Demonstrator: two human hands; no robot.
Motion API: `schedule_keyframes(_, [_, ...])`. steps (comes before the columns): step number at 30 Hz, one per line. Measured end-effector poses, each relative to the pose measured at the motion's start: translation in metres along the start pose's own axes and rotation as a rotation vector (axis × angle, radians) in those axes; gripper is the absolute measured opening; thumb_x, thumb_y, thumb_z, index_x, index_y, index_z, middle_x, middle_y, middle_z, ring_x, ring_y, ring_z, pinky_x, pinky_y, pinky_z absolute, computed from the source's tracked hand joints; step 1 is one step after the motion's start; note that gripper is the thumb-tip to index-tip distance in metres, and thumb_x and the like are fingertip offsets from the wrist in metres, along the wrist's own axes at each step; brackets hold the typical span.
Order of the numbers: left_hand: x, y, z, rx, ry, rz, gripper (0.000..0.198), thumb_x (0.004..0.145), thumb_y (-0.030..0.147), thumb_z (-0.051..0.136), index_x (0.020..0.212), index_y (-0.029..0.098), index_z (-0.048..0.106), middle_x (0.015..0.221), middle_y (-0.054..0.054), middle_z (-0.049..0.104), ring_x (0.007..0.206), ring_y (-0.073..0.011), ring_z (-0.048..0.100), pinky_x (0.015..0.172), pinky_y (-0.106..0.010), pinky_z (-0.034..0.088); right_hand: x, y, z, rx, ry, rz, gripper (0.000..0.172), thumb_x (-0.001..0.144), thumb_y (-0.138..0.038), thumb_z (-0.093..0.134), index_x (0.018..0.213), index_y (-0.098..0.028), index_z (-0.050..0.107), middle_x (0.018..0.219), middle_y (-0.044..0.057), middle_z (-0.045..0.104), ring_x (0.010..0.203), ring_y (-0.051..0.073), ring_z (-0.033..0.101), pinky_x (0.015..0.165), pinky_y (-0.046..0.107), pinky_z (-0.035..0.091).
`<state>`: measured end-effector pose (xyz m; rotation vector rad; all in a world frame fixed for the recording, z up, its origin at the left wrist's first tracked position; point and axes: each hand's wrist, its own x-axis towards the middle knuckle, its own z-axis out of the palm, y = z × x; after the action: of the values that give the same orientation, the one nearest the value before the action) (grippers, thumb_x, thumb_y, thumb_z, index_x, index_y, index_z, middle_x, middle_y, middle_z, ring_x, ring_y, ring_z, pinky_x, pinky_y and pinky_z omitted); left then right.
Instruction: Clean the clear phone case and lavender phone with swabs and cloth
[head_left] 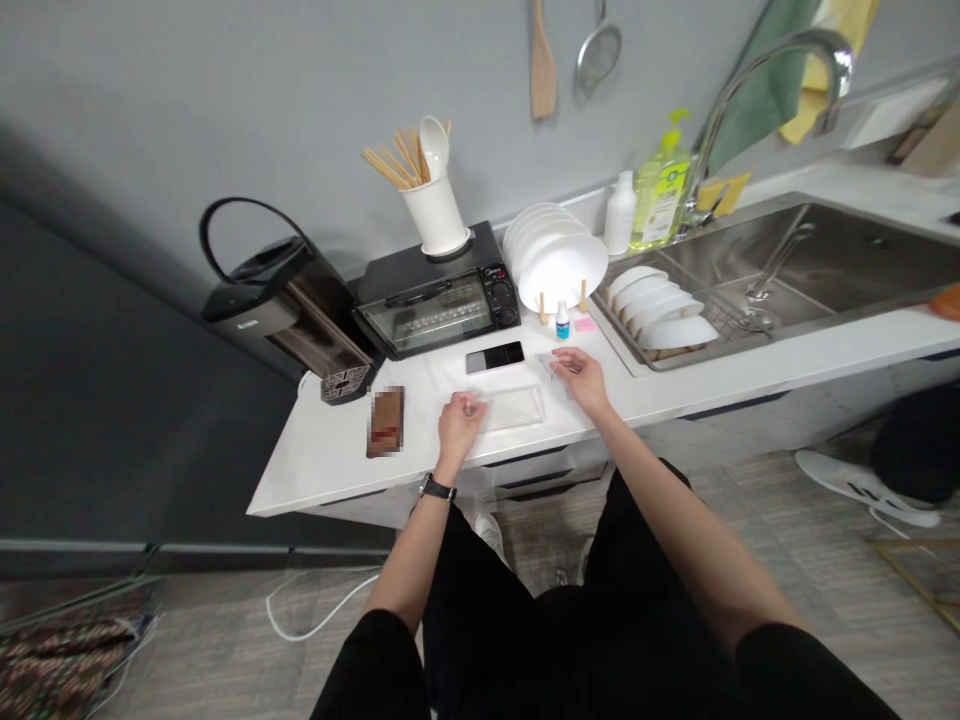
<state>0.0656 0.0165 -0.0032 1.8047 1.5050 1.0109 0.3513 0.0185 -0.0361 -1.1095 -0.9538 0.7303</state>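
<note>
A clear phone case [516, 407] lies flat on the white counter [322, 460]. My left hand [459, 422] rests at its left end with fingers curled onto its edge. My right hand [581, 377] hovers just right of the case, fingers pinched on a small clear piece I cannot make out. A black phone [494, 357] lies face up just behind the case. A small white dropper bottle with a blue cap [562, 320] stands behind my right hand, next to a pink note [584, 324].
A black toaster oven [436, 297] holds a utensil cup [436, 213]. A black kettle [279, 290] stands at left, a brown blurred card [385, 421] nearby. White plates [555, 258] stand in a rack, more in the sink's drainer [664, 315]. Soap bottles [660, 190] and a faucet [757, 90] stand behind.
</note>
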Motion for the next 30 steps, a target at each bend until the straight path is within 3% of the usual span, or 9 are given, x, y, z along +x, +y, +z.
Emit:
schedule_keyframes(2, [0.004,0.000,0.003,0.126,0.007,0.057,0.033,0.078,0.024,0.081,0.107,0.021,0.065,0.112,-0.011,0.070,0.119,-0.0314,0.061,0.115,-0.053,0.041,0.000,-0.001,0.000,-0.010,-0.011,0.004,0.051,0.071,-0.062,0.085,0.101,-0.022,0.074,0.088,0.004,0.074,0.083,0.020,0.071,0.087,0.038,0.059])
schedule_keyframes(5, [0.027,0.004,0.007,0.330,-0.021,0.258,0.046,0.089,0.028,0.070,0.133,0.020,0.060,0.140,-0.015,0.061,0.136,-0.0327,0.052,0.122,-0.051,0.036,0.000,0.000,0.001,-0.016,-0.023,0.016,0.051,0.072,-0.063,0.085,0.101,-0.022,0.074,0.091,0.005,0.074,0.086,0.021,0.071,0.087,0.038,0.059])
schedule_keyframes(9, [0.091,0.010,0.024,0.407,-0.258,0.435,0.063,0.094,0.047,0.067,0.148,0.018,0.053,0.159,-0.018,0.051,0.149,-0.0372,0.042,0.127,-0.055,0.027,0.001,-0.001,0.002,-0.039,-0.015,0.019,0.051,0.072,-0.062,0.084,0.102,-0.022,0.074,0.091,0.005,0.074,0.086,0.021,0.071,0.085,0.037,0.059])
schedule_keyframes(11, [0.119,0.010,0.032,0.412,-0.397,0.467,0.071,0.090,0.055,0.072,0.150,0.020,0.054,0.159,-0.016,0.053,0.149,-0.0388,0.042,0.127,-0.059,0.025,0.001,-0.003,0.004,-0.049,-0.012,0.015,0.049,0.074,-0.061,0.083,0.102,-0.022,0.074,0.091,0.005,0.074,0.086,0.021,0.071,0.084,0.037,0.059])
schedule_keyframes(13, [0.135,0.007,0.038,0.364,-0.447,0.532,0.065,0.093,0.055,0.069,0.147,0.020,0.058,0.152,-0.015,0.060,0.141,-0.0337,0.051,0.125,-0.052,0.033,0.001,-0.005,0.005,-0.054,-0.018,0.010,0.046,0.075,-0.060,0.082,0.101,-0.022,0.074,0.091,0.005,0.075,0.086,0.021,0.071,0.083,0.036,0.059])
schedule_keyframes(17, [0.137,0.000,0.035,0.290,-0.337,0.564,0.062,0.088,0.056,0.076,0.140,0.022,0.067,0.138,-0.013,0.068,0.131,-0.0323,0.056,0.121,-0.048,0.040,0.000,-0.007,0.005,-0.081,-0.030,0.001,0.042,0.078,-0.057,0.079,0.102,-0.022,0.074,0.093,0.004,0.075,0.086,0.019,0.070,0.083,0.035,0.059])
schedule_keyframes(22, [0.125,0.009,0.024,-0.115,-0.275,0.325,0.073,0.084,0.057,0.080,0.145,0.021,0.064,0.140,-0.013,0.069,0.133,-0.0324,0.060,0.121,-0.051,0.042,-0.007,-0.015,0.005,-0.111,-0.008,0.030,0.041,0.080,-0.056,0.079,0.104,-0.022,0.076,0.094,0.005,0.075,0.088,0.020,0.070,0.078,0.032,0.058])
schedule_keyframes(26, [0.124,0.023,0.022,-0.756,-0.510,-0.092,0.070,0.093,0.065,0.061,0.142,0.015,0.063,0.128,-0.016,0.076,0.120,-0.0319,0.072,0.108,-0.049,0.054,0.010,-0.031,0.025,-0.142,0.022,-0.064,0.038,0.086,-0.056,0.077,0.104,-0.023,0.076,0.099,0.006,0.075,0.093,0.021,0.071,0.074,0.029,0.057])
schedule_keyframes(30, [0.122,0.026,0.024,-1.151,-0.695,-0.428,0.061,0.096,0.061,0.051,0.130,0.013,0.068,0.118,-0.017,0.079,0.110,-0.0354,0.077,0.101,-0.055,0.059,0.050,-0.045,0.062,-0.227,-0.079,-0.285,0.030,0.095,-0.052,0.070,0.104,-0.025,0.077,0.104,0.007,0.077,0.093,0.021,0.071,0.074,0.031,0.059])
